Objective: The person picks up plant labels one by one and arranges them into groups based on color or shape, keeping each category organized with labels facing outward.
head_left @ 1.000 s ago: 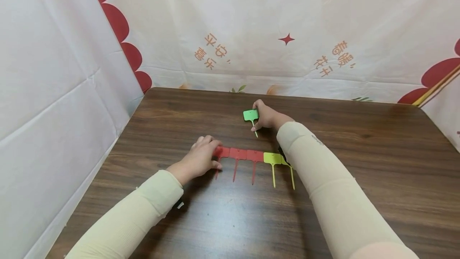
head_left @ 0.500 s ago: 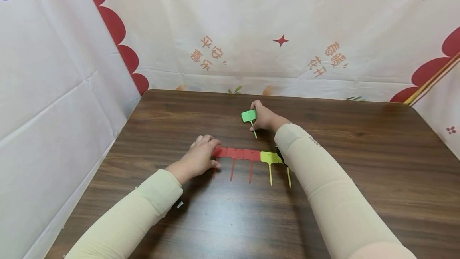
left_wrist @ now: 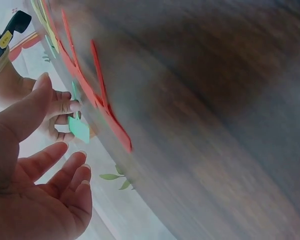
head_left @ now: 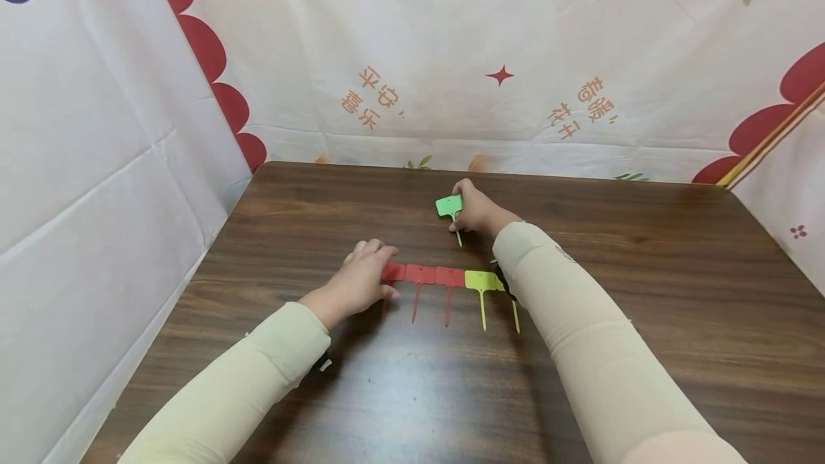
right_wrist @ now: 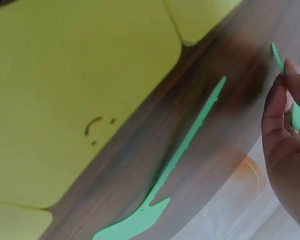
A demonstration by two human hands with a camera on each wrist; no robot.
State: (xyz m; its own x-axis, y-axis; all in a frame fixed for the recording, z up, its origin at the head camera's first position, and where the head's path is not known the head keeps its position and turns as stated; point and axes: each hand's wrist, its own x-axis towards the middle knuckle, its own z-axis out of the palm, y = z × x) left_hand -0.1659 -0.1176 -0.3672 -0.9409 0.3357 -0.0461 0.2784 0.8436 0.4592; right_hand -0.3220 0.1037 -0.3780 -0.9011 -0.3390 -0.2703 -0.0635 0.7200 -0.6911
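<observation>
My right hand [head_left: 477,206] pinches a green T-shaped plant label [head_left: 449,205] by its stem above the far part of the table. Its stem tip and part of its head also show past the fingers in the right wrist view. My left hand [head_left: 357,278] hovers at the left end of a row of red plant labels [head_left: 420,275]. In the left wrist view its fingers are loosely bent, with nothing between them. Yellow plant labels [head_left: 480,281] continue the row, edge to edge, partly hidden under my right forearm. Smile-like marks show on one yellow head.
Another green plant label [right_wrist: 137,222] lies on the table behind the yellow ones, mostly covered by my right forearm in the head view. The dark wood table [head_left: 412,385] ends at the back against a printed white cloth [head_left: 438,34], with more cloth along the left side.
The head view has turned slightly. The green plant label in my right hand has shifted a little to the right over the table; my left hand stays nearly in place.
</observation>
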